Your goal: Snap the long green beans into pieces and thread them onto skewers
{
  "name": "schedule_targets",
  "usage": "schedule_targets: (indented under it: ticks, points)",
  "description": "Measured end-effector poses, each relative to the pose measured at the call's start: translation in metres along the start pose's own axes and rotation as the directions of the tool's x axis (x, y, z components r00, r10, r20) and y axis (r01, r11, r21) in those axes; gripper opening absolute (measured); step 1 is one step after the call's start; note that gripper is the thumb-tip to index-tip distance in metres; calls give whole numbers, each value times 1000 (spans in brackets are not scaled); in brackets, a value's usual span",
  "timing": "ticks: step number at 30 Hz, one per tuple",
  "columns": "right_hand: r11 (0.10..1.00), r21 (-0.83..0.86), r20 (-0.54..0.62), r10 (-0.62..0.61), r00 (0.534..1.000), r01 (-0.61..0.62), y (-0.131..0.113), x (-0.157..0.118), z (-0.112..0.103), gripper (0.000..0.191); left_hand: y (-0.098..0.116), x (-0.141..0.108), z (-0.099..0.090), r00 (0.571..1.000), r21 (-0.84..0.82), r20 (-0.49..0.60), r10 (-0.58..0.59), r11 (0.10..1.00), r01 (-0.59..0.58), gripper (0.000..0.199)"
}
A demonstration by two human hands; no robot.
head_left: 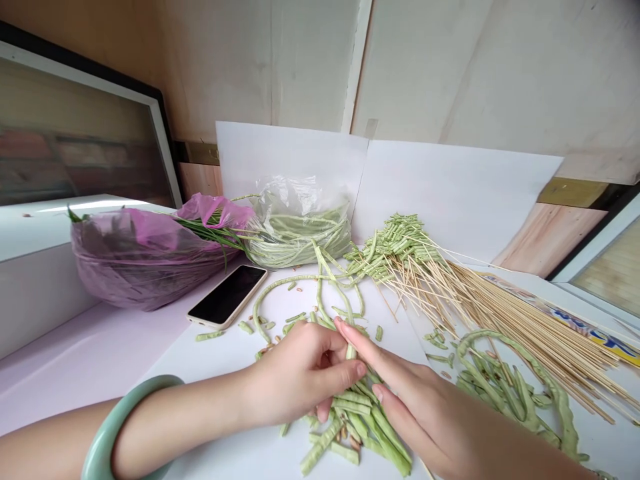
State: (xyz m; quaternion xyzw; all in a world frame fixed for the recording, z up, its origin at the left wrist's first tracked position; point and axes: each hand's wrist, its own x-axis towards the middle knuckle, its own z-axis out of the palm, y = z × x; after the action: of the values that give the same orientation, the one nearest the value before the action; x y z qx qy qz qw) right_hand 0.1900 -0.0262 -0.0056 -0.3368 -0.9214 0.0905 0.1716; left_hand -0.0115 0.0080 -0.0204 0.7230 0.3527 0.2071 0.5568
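My left hand [300, 373], with a pale green jade bangle [113, 427] on its wrist, curls around a pale green long bean [350, 350] that rises between both hands. My right hand [410, 393] reaches across from the right, its extended fingers lying against that bean; its thumb is hidden. Below the hands lies a heap of cut bean pieces [363, 427]. A long uncut bean [285, 293] curves across the white board [210, 353] behind my left hand. Another pile of long beans [510, 390] sits to the right of my right hand.
Bamboo skewers [525, 333] fan out to the right, with bean pieces threaded at their far ends [395, 247]. Behind lie a clear bag of beans [297, 233], a purple bag [145, 257] and a black smartphone [227, 297]. White sheets [450, 193] line the back wall.
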Motion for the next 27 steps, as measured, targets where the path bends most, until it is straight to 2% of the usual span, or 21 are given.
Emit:
schedule_targets:
  ticks: [3, 6, 8, 11, 13, 16, 19, 22, 25, 27]
  points:
    - [992, -44, -182, -121, 976, 115, 5, 5, 0, 49, 6, -2, 0, 997, 58, 34, 68, 996, -70, 27]
    - [972, -122, -329, -229, 916, 199, 11, 8, 1, 33, 10, -5, 0, 985, 103, 65, 163, 980, -169, 23]
    - [944, -237, -404, -309, 861, 228, 12, 8, 1, 25, 12, -8, -1, 974, 107, 92, 206, 971, -215, 26]
    - [890, -415, -483, -389, 784, 186, 7, 7, -1, 16, 14, -10, -3, 963, 112, 131, 237, 961, -252, 32]
    - [875, -469, -512, -383, 769, 124, 2, 8, -1, 12, 16, -12, -4, 961, 109, 143, 236, 962, -252, 33]
    - [840, -533, -486, -402, 776, 101, -2, 8, 1, 13, 19, -13, -3, 960, 152, 129, 250, 951, -268, 34]
    - [831, -536, -429, -421, 799, 150, -4, 7, 5, 19, 19, -12, -1, 962, 200, 114, 250, 942, -269, 37]
    - [842, -506, -351, -399, 847, 186, -9, 5, 5, 29, 18, -10, -3, 957, 144, 185, 223, 957, -251, 41]
    - [811, -549, -236, -382, 893, 201, -17, 0, 3, 33, 16, -8, -7, 902, 99, 345, 261, 945, -312, 40]
    - [776, -582, -156, -401, 903, 244, -20, -4, 4, 35, 10, -6, -8, 819, 82, 485, 306, 917, -391, 37]
